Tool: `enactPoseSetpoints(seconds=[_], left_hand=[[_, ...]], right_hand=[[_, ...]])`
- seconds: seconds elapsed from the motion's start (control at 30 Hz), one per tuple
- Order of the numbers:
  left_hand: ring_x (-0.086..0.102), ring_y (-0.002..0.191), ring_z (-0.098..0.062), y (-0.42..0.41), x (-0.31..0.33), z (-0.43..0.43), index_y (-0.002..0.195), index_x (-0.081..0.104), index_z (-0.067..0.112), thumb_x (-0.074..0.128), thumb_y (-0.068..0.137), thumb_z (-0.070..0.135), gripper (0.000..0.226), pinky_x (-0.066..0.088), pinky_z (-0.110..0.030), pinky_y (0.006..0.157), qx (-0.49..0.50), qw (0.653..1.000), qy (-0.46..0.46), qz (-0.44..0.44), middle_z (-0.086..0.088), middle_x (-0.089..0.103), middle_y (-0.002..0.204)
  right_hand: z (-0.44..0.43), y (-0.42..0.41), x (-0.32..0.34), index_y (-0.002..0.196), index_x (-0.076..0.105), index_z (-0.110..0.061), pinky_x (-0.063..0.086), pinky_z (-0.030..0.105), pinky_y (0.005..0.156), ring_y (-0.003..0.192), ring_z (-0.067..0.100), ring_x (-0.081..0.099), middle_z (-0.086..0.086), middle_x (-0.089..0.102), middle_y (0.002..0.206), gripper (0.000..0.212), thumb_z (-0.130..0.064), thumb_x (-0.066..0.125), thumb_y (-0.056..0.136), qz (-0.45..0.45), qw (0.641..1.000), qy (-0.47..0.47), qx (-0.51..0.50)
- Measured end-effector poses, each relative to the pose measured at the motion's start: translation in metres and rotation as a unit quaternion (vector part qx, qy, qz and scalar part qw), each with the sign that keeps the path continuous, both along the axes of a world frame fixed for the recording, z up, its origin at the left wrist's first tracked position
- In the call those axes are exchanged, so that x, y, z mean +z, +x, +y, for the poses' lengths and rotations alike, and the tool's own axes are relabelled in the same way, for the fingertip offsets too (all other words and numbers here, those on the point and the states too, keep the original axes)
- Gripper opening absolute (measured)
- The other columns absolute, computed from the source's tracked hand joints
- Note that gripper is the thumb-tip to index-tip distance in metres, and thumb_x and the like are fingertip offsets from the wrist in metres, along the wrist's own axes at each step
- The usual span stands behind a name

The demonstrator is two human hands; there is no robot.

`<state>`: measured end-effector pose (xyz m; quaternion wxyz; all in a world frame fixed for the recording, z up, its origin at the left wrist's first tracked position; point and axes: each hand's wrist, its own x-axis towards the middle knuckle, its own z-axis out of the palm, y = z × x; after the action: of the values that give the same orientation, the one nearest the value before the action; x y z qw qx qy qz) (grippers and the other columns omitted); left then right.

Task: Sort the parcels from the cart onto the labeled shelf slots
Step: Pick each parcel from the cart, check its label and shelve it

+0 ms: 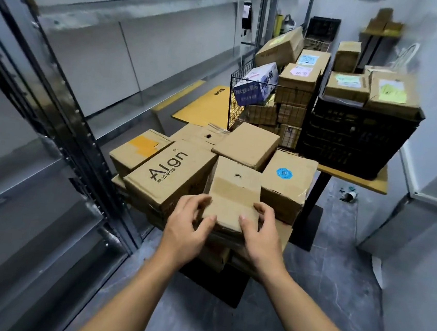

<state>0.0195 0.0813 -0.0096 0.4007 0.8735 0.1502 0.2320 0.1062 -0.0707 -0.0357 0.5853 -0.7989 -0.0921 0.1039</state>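
Observation:
A small plain cardboard parcel [232, 191] lies at the near edge of a pile of brown boxes on a low cart. My left hand [189, 224] grips its near left corner and my right hand [260, 231] grips its near right corner. Beside it on the left lies a long box printed "Algn" [168, 173]. To its right stands a box with a round blue sticker [285, 183], and another plain box [246, 145] rests behind it. The grey metal shelf [136, 11] runs along the left wall, its boards bare in view.
Behind the pile, a wire basket [266, 108] and a black plastic crate [350, 136] hold more labelled parcels on a wooden table [356, 177]. A yellow flat envelope [207, 107] lies near the shelf. The shelf's dark upright [64, 111] stands close on my left. Grey floor lies below.

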Motion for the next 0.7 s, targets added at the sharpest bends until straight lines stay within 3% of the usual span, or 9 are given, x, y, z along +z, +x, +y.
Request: enactPoseSetpoints(seconds=[0.13,0.27,0.37,0.43,0.53,0.63,0.7], left_hand=[[0.054,0.106,0.006,-0.005,0.007,-0.013,0.123,0.060,0.023,0.055,0.094,0.030,0.030,0.044,-0.009,0.087,0.053,0.995,-0.057,-0.057,0.007,0.060,0.116],[0.050,0.101,0.015,-0.004,0.009,-0.022,0.124,0.060,0.021,0.059,0.095,0.022,0.029,0.038,-0.002,0.084,0.090,0.992,-0.080,-0.040,0.001,0.055,0.121],[0.052,0.113,0.004,-0.005,0.007,-0.023,0.130,0.054,0.029,0.058,0.084,0.055,0.052,0.044,-0.030,0.103,0.068,0.984,-0.163,-0.015,0.006,0.054,0.128],[0.056,0.118,-0.009,-0.005,0.011,-0.027,0.133,0.050,0.028,0.057,0.077,0.062,0.066,0.044,-0.044,0.105,0.044,0.968,-0.244,-0.024,0.004,0.058,0.128],[0.061,0.113,-0.016,-0.003,0.019,-0.032,0.133,0.048,0.024,0.062,0.073,0.056,0.069,0.049,-0.049,0.100,0.025,0.955,-0.292,-0.056,-0.002,0.061,0.123],[0.061,0.111,-0.014,-0.005,0.023,-0.031,0.130,0.049,0.031,0.063,0.072,0.051,0.063,0.051,-0.045,0.097,0.034,0.959,-0.270,-0.077,0.001,0.059,0.121],[0.059,0.112,-0.008,-0.008,0.024,-0.030,0.130,0.050,0.034,0.064,0.073,0.049,0.060,0.052,-0.041,0.096,0.042,0.966,-0.242,-0.083,0.007,0.058,0.120]], right_hand=[[-0.019,0.005,0.006,0.130,0.045,-0.037,0.047,0.047,0.105,0.120,0.015,0.053,-0.011,0.053,0.125,0.038,-0.031,0.062,0.096,0.005,0.998,0.064,0.017],[-0.031,0.004,0.015,0.122,0.047,-0.049,0.047,0.046,0.106,0.121,0.010,0.054,-0.019,0.052,0.123,0.037,-0.026,0.062,0.097,-0.014,0.992,0.119,0.040],[-0.036,0.003,0.022,0.119,0.049,-0.062,0.047,0.049,0.105,0.126,0.018,0.053,-0.015,0.052,0.130,0.038,-0.035,0.058,0.093,-0.023,0.989,0.135,0.064],[-0.040,0.004,0.028,0.122,0.051,-0.059,0.047,0.049,0.105,0.124,0.016,0.054,-0.014,0.052,0.130,0.041,-0.025,0.056,0.099,-0.024,0.986,0.143,0.086],[-0.045,0.007,0.034,0.129,0.052,-0.049,0.045,0.043,0.109,0.123,0.006,0.052,-0.018,0.052,0.131,0.043,-0.016,0.053,0.101,-0.040,0.985,0.108,0.127],[-0.045,0.010,0.037,0.132,0.050,-0.052,0.046,0.038,0.107,0.121,0.007,0.053,-0.010,0.054,0.133,0.041,-0.026,0.055,0.100,-0.059,0.987,0.044,0.142],[-0.044,0.011,0.040,0.138,0.050,-0.044,0.044,0.032,0.105,0.120,0.009,0.053,-0.008,0.052,0.131,0.041,-0.037,0.056,0.099,-0.099,0.987,-0.012,0.128]])
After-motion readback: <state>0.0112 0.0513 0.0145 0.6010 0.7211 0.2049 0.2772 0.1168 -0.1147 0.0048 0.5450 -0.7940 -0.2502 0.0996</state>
